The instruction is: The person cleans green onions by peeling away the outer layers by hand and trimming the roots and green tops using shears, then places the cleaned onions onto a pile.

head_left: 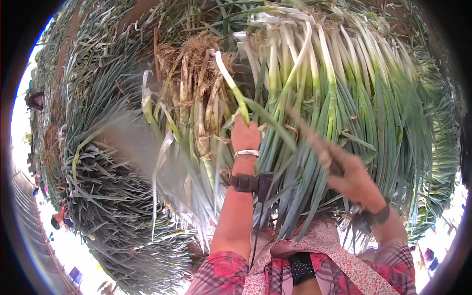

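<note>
My left hand is closed around a single green onion, its white root end pointing up and away from me. One green leaf of it slants off to the right. My right hand grips a long, thin brown tool, which is smeared by motion and angles up to the left over the leaves. Beneath and to the right lies a thick row of green onions, white ends at the far side. Left of my left hand is a bunch with brown, dry stalks and tangled roots.
A big heap of cut green onion tops rises at the left. More stacked green onions line the right edge. A grey blurred streak crosses the left side. My patterned apron is at the near edge.
</note>
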### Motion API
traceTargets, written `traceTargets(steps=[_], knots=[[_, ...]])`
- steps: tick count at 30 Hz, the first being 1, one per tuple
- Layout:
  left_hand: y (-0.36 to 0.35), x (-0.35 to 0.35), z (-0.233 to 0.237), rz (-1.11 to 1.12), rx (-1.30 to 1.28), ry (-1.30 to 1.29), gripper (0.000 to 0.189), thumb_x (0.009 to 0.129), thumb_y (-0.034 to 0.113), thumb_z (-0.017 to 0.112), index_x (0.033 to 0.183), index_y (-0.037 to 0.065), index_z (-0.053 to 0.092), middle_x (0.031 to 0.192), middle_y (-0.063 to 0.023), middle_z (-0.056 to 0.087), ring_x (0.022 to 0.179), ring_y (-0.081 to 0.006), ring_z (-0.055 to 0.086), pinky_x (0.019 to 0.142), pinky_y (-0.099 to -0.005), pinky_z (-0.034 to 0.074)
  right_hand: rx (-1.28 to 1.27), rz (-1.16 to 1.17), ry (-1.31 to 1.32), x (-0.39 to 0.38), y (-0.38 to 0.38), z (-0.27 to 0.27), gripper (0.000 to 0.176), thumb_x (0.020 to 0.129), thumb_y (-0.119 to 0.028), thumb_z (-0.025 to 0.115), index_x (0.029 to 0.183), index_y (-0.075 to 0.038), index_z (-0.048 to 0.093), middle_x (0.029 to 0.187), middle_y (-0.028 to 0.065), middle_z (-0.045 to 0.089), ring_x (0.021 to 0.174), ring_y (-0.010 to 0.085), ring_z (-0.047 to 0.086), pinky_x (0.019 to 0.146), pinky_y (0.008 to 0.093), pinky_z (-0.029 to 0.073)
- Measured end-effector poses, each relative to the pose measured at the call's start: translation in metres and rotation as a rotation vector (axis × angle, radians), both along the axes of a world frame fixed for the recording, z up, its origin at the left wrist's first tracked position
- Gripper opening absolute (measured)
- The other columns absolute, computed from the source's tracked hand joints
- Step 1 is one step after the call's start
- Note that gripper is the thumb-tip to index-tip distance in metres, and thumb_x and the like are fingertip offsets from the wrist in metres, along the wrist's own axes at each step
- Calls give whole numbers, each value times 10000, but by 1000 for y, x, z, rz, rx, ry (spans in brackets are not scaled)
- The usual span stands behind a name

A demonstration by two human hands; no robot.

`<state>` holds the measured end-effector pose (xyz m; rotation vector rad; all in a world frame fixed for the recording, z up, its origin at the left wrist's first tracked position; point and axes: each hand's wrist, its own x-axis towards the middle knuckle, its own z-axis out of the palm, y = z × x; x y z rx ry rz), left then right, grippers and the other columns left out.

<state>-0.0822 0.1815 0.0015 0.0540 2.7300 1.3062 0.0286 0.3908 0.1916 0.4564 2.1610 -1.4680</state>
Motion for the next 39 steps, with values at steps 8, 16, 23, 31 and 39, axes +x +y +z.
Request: traceTargets(steps=[8, 16, 23, 31, 39], knots=[[-51, 39, 18, 106, -591, -349, 276, 795, 156, 538, 997, -27, 497, 783, -285, 615, 765, -455, 600, 698, -529, 462, -59, 380, -27, -3, -66, -61, 702, 685, -129, 576, 1357, -75, 383, 812, 204, 601, 732, 396, 580, 651, 451, 460], [-100, 60, 9, 120, -641, -298, 288, 803, 129, 542, 1040, -33, 516, 776, -261, 622, 729, -429, 612, 651, -515, 474, -4, 415, 46, -16, -110, -92, 693, 695, -157, 583, 1356, -83, 385, 830, 217, 609, 791, 390, 597, 697, 462, 475], [-114, 72, 4, 191, -657, -321, 207, 799, 122, 544, 949, -15, 505, 814, -250, 624, 740, -431, 610, 656, -519, 475, -4, 444, 3, -8, -126, -89, 715, 701, -182, 593, 1376, -120, 366, 854, 200, 620, 823, 385, 598, 720, 462, 473], [-127, 87, 20, 197, -644, -371, 223, 791, 107, 566, 979, 3, 509, 768, -246, 621, 706, -414, 613, 619, -497, 479, 35, 412, 79, -13, -151, -105, 701, 712, -194, 600, 1369, -105, 371, 842, 206, 621, 809, 394, 598, 712, 462, 473], [-127, 100, 25, 214, -641, -363, 254, 797, 131, 555, 1016, 12, 509, 708, -240, 616, 677, -433, 602, 613, -526, 461, 128, 336, 199, -53, -156, -130, 703, 683, -169, 579, 1356, -90, 395, 838, 234, 620, 803, 418, 593, 731, 479, 469]])
